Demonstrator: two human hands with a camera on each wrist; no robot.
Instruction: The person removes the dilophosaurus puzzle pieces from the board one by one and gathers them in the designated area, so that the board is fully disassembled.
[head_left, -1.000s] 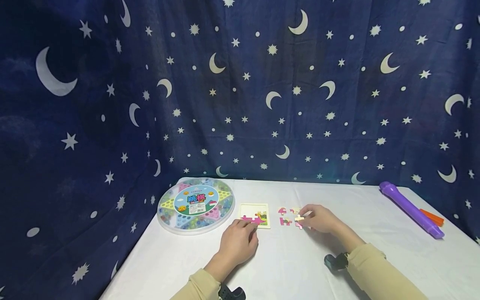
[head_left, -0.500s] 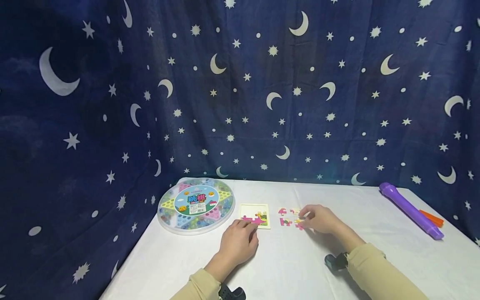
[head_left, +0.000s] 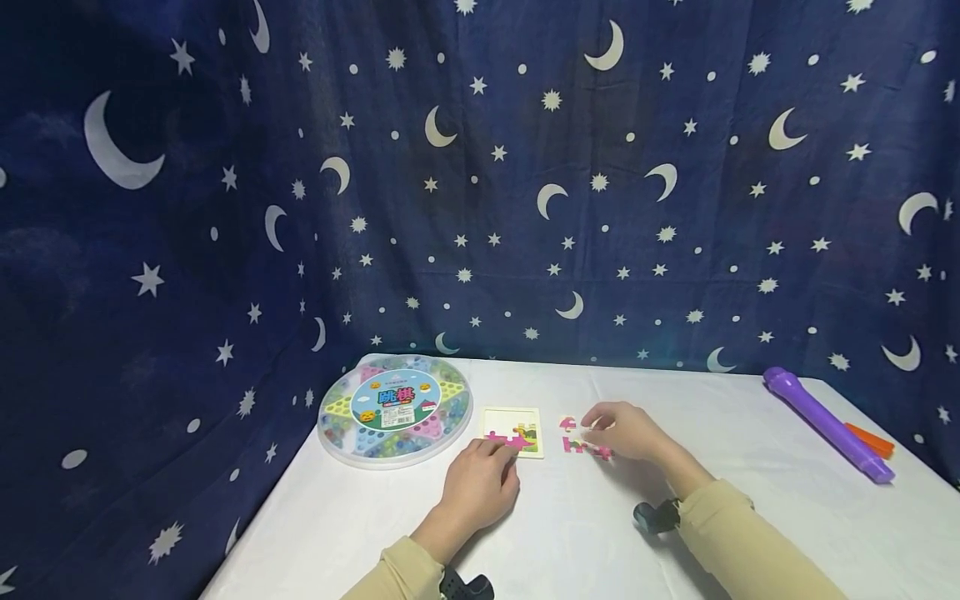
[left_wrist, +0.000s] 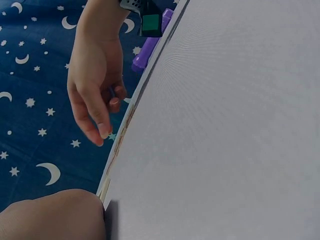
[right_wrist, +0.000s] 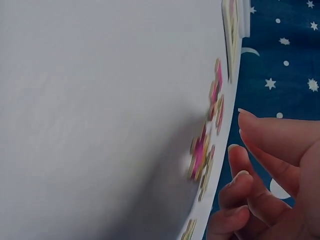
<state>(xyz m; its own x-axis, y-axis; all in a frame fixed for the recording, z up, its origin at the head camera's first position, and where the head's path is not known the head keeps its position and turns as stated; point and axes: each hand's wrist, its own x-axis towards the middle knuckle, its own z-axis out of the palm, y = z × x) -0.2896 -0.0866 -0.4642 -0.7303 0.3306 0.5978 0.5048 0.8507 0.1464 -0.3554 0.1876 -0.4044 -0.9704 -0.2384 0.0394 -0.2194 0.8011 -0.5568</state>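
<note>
A small jigsaw puzzle in a cream tray (head_left: 510, 409) lies mid-table, its lower part filled with pink and green pieces. My left hand (head_left: 478, 483) rests at the tray's lower left edge, fingers relaxed; its fingertips are partly hidden. Several loose jigsaw pieces (head_left: 573, 445) lie to the right of the tray. My right hand (head_left: 630, 433) hovers over them, covering some. In the right wrist view, its thumb and forefinger hang apart from the pieces (right_wrist: 198, 152), with nothing seen between them. The left wrist view also shows this hand (left_wrist: 97, 82) loosely curled.
A round, clear-lidded Chinese checkers set (head_left: 393, 446) stands left of the tray. At the right edge lie a purple stick-shaped thing (head_left: 828, 427) and an orange object (head_left: 870, 440). A star-and-moon curtain (head_left: 525, 208) hangs behind the white table (head_left: 570, 533).
My right hand has let go of the lower right jigsaw piece and moved up and left over the upper pieces. My left hand has stayed at the tray.
</note>
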